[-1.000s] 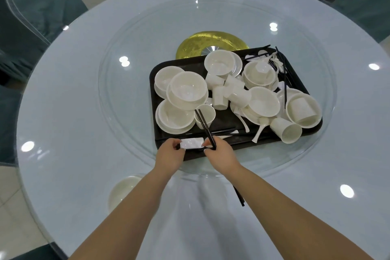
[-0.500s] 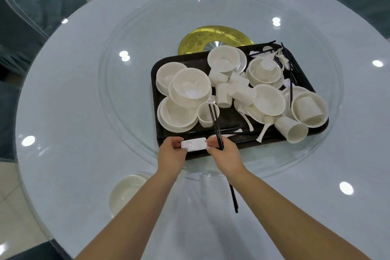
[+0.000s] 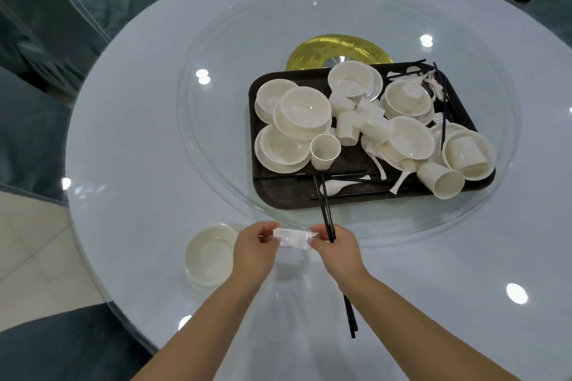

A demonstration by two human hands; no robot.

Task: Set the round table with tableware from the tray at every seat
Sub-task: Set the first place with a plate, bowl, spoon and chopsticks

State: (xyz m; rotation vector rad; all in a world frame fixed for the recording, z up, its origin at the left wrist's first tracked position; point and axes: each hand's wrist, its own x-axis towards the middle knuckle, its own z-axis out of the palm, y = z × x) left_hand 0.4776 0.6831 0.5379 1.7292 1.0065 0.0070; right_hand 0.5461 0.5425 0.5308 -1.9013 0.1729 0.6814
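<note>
A small white rectangular rest (image 3: 292,237) is held between both hands above the near part of the round table (image 3: 130,139). My left hand (image 3: 255,252) pinches its left end. My right hand (image 3: 339,249) pinches its right end and also grips a pair of black chopsticks (image 3: 325,210), which run through the fist from the tray edge back past my wrist. A white bowl on a plate (image 3: 210,255) sits on the table just left of my left hand. The black tray (image 3: 278,195) holds several white bowls, cups, spoons and more chopsticks.
The tray stands on a glass turntable (image 3: 216,133) with a gold centre disc (image 3: 312,52). Teal-covered chairs (image 3: 93,0) ring the table, one (image 3: 62,346) at the near left edge. An upright cup (image 3: 325,151) stands at the tray's near middle.
Both hands have drawn back from the tray's near edge toward me, carrying the white rest and the chopsticks off the turntable. The bowl on its plate has come fully into view.
</note>
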